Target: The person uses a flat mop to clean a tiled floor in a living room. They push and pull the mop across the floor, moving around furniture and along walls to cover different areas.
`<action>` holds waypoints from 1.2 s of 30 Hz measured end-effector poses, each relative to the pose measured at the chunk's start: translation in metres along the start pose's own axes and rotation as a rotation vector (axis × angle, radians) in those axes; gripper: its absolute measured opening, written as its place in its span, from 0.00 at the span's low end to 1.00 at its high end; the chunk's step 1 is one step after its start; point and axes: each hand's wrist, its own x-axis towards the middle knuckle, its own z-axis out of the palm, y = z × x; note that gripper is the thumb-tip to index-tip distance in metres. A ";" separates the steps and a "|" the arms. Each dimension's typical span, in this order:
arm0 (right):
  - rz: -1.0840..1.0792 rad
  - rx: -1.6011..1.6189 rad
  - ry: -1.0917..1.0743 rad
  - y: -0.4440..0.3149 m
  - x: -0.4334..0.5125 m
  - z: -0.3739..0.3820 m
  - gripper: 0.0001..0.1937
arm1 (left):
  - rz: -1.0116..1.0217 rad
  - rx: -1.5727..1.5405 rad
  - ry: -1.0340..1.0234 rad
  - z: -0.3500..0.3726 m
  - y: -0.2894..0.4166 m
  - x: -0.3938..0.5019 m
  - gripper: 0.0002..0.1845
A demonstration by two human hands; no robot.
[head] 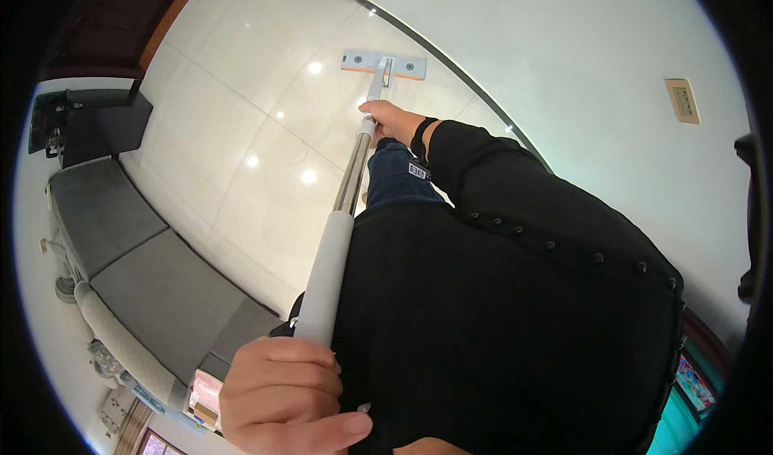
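Observation:
A flat mop lies at a slant across my view, its grey rectangular head with an orange edge resting on the tiled floor. My left hand is wrapped around the top end of the light grey handle grip, close to my chest. Farther down, my right hand holds the lower pole just beyond a white collar. Between the two hands runs the bare shiny metal pole. My right foot is mostly hidden behind the arm and trouser leg.
A dark baseboard edges the white wall right of the mop head. Along the left stands a grey sofa, with a black cabinet beyond it. Glossy pale tiles reflect lights. A wall socket is at right.

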 end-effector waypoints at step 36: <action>-0.140 0.107 -0.121 0.075 0.101 -0.082 0.15 | 0.010 -0.072 0.737 0.212 -0.103 -0.131 0.11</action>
